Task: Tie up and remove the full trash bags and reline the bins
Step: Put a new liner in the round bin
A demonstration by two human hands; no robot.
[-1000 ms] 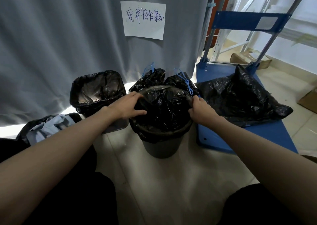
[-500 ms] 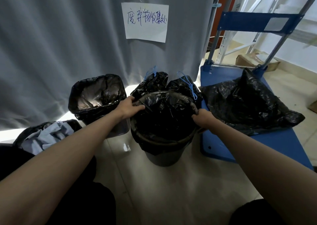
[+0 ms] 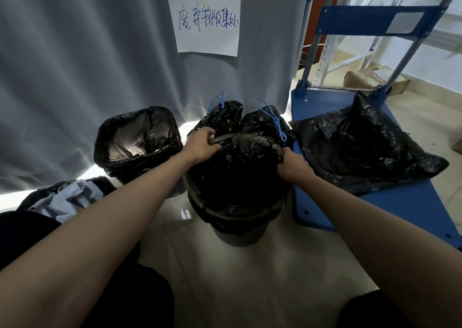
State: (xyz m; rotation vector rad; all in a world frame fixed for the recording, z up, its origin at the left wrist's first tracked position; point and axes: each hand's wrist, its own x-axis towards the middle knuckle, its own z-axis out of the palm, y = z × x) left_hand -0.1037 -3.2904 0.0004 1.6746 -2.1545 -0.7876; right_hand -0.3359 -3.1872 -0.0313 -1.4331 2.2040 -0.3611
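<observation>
Pale glossy floor tiles (image 3: 237, 277) run beneath the hands to a grey pleated curtain (image 3: 75, 52) beyond them. The left hand (image 3: 200, 145) and right hand (image 3: 293, 166) each clutch the crinkled black liner (image 3: 240, 172) at the round bin (image 3: 240, 235) rim between them. Two tied bags (image 3: 265, 122) sit just beyond; a blue cart (image 3: 400, 202) stands right of the right hand.

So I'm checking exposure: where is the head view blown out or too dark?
Head view: backlight glares under the grey curtain hem; the black liner in the round bin is crushed dark; both hands read clearly.
</observation>
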